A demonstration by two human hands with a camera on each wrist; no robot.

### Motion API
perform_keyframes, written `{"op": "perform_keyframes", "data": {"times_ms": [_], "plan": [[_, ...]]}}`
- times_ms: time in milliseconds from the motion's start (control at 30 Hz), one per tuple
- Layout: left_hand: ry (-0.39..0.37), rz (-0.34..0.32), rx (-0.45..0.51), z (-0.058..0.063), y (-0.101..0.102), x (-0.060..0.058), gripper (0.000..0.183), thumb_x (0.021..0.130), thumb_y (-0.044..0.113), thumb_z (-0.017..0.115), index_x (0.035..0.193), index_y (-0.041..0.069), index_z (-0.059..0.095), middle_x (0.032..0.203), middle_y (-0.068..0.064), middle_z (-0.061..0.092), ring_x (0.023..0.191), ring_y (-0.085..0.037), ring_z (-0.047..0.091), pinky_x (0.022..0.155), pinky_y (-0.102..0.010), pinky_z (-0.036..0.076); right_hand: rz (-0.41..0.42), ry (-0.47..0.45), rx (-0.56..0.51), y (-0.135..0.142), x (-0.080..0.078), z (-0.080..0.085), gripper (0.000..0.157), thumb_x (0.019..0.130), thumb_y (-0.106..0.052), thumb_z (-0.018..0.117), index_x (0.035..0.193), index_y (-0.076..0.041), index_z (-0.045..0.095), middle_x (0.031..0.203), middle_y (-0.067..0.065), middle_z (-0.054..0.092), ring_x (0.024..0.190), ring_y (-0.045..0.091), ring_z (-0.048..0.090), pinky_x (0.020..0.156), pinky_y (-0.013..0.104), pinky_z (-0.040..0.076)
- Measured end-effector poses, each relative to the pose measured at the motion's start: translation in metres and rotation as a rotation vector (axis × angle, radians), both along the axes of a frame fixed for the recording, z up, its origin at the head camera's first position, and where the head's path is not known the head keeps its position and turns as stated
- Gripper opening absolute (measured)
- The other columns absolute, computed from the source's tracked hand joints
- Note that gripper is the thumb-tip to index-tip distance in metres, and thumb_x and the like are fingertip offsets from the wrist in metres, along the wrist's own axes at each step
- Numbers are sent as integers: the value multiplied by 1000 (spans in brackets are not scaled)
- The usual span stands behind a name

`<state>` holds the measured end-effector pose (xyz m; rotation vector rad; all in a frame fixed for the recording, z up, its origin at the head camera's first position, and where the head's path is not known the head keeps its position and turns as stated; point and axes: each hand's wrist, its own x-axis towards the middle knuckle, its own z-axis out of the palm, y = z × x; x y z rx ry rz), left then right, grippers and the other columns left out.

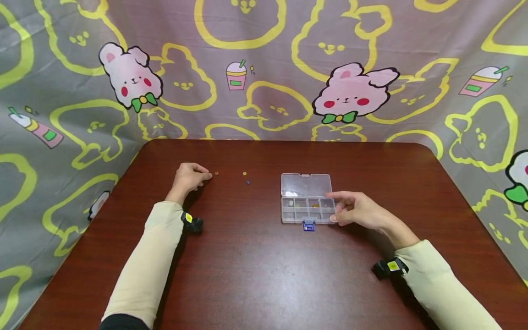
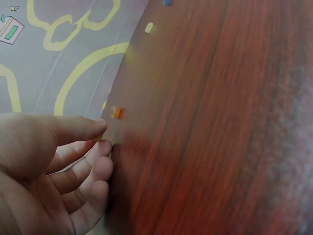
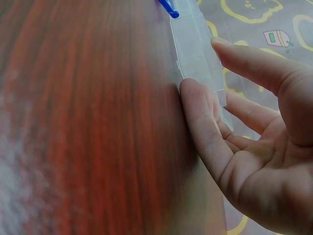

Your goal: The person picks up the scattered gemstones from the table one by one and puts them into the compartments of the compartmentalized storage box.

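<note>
My left hand [image 1: 190,178] is low over the left side of the table, its thumb and index finger pinching a small yellowish bead [image 2: 99,138], mostly hidden by the fingertips. Just beyond them lies an orange bead [image 2: 116,112]. Farther right are a yellow bead [image 1: 244,173] and a blue bead [image 1: 248,182]. At the right, a clear plastic compartment box [image 1: 282,211] lies with its lid [image 1: 305,184] open to the back. My right hand [image 1: 358,210] holds the box's right end, thumb at the front corner and index finger near the hinge.
Small pieces sit in some back compartments, including an orange one [image 1: 315,206]. A blue latch [image 1: 308,226] sticks out from the box's front edge. The brown wooden table [image 1: 247,275] meets a patterned cloth [image 1: 272,110] at the back and sides.
</note>
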<state>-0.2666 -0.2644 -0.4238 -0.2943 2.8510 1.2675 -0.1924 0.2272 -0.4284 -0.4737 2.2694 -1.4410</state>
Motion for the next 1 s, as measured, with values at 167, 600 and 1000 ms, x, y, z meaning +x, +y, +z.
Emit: {"op": "perform_keyframes", "data": {"times_ms": [167, 600, 1000], "plan": [[-1, -8, 54, 0, 0, 3, 21, 89, 15, 77, 103, 0, 73, 77, -9, 70, 58, -14, 60, 49, -26, 49, -2, -11, -8, 1, 0, 1, 67, 83, -4, 81, 143, 1, 51, 87, 16, 59, 75, 27, 64, 71, 36, 59], [8, -66, 112, 2, 9, 11, 20, 89, 13, 77, 104, 0, 75, 77, -6, 71, 59, -17, 60, 47, -24, 44, -8, -4, -27, 1, 1, 0, 67, 82, -3, 82, 142, 2, 51, 87, 15, 60, 75, 27, 64, 70, 36, 59], [27, -182, 159, 0, 40, 20, 17, 89, 11, 78, 102, 0, 75, 77, -11, 71, 59, -19, 60, 46, -25, 45, -15, -1, -25, 0, 0, 1, 70, 79, -2, 83, 142, 1, 52, 86, 15, 60, 71, 23, 63, 69, 34, 58]]}}
